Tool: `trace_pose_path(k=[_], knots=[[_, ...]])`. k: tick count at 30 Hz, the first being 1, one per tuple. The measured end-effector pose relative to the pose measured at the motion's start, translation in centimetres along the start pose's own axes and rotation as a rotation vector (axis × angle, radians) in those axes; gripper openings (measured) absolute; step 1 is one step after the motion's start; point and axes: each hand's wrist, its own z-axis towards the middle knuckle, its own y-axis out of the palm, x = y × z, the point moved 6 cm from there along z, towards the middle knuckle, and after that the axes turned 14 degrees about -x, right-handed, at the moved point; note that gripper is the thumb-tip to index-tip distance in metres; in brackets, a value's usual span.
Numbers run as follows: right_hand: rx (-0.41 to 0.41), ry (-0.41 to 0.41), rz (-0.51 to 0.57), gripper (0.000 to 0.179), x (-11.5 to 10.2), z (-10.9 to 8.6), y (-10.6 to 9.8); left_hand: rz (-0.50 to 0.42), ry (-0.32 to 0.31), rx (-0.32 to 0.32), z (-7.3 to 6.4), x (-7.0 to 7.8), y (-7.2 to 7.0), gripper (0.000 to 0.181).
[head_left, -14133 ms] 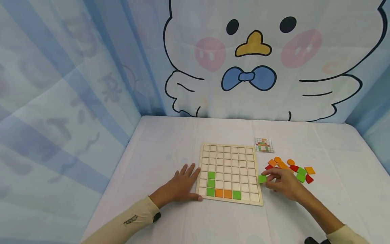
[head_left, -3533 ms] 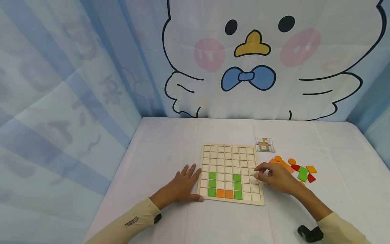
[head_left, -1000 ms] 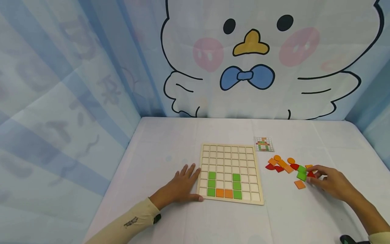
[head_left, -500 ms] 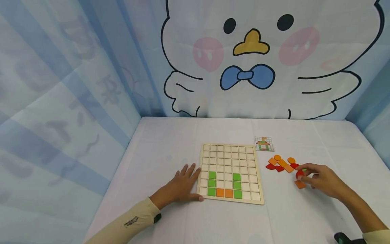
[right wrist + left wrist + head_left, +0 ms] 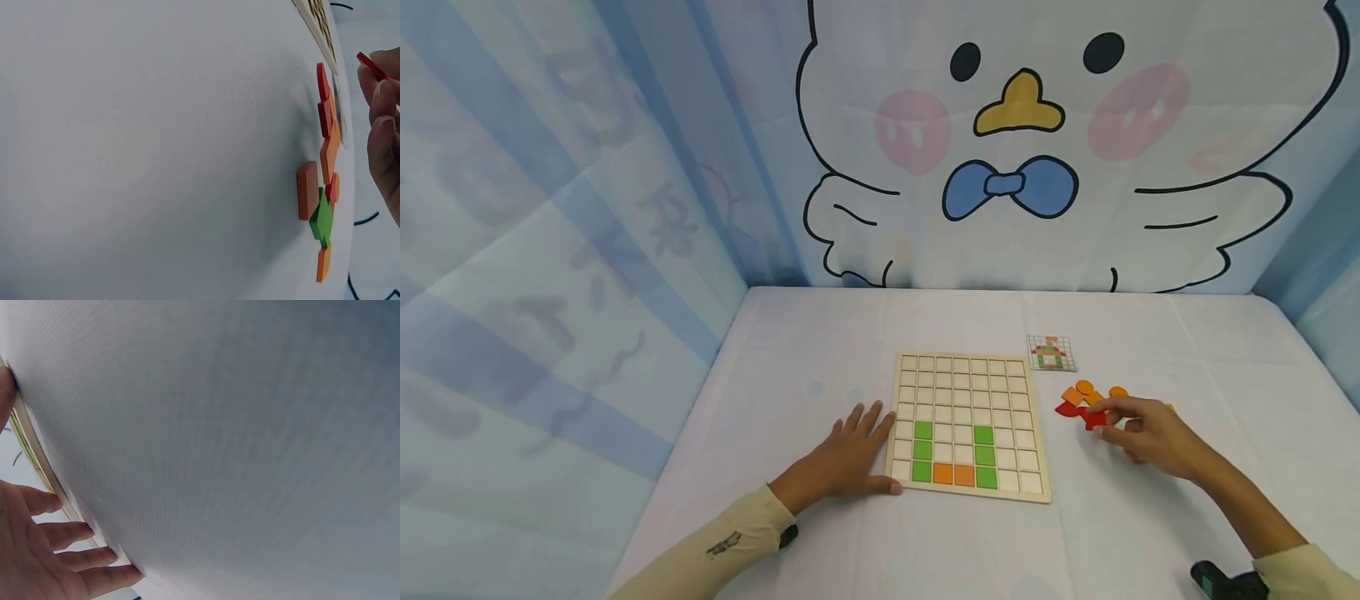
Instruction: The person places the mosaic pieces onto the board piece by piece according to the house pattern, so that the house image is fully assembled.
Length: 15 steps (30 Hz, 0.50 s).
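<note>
My left hand (image 5: 846, 454) lies spread on the table, fingertips and thumb at the left edge of a gridded wooden board (image 5: 955, 392); the left wrist view shows its fingers (image 5: 100, 580) along that edge. Two green columns, the left column (image 5: 922, 451) and the right column (image 5: 984, 456), stand on the board, with two orange squares (image 5: 952, 474) between their bottom ends. My right hand (image 5: 1157, 437) pinches a red tile (image 5: 371, 65) between thumb and fingers, above the table right of the board. In the head view it overlaps the loose tiles.
Near the board's upper right corner lies a pattern card (image 5: 1052, 353). Loose tiles sit right of the board: orange circles (image 5: 1084, 387), a red tile (image 5: 1066, 409), green tiles (image 5: 322, 219) and an orange square (image 5: 307, 190). A cartoon-printed curtain (image 5: 850, 100) hangs behind.
Over the earlier frames, the right green column has grown from one square to three. Lately my right hand has picked up a red tile from the pile's right end and carried it left. My left hand stays put.
</note>
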Motion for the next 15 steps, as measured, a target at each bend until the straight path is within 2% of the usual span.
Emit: trace_pose_path(k=[9,15], knots=[[-0.074,-0.129,0.03,0.031,-2.4,1.8,1.5,-0.003,-0.008,0.005,0.0,0.0,0.0,0.107],[-0.103,-0.133,0.025,0.028,-3.7,3.2,2.6,-0.008,-0.008,0.002,0.0,0.0,0.0,0.107]])
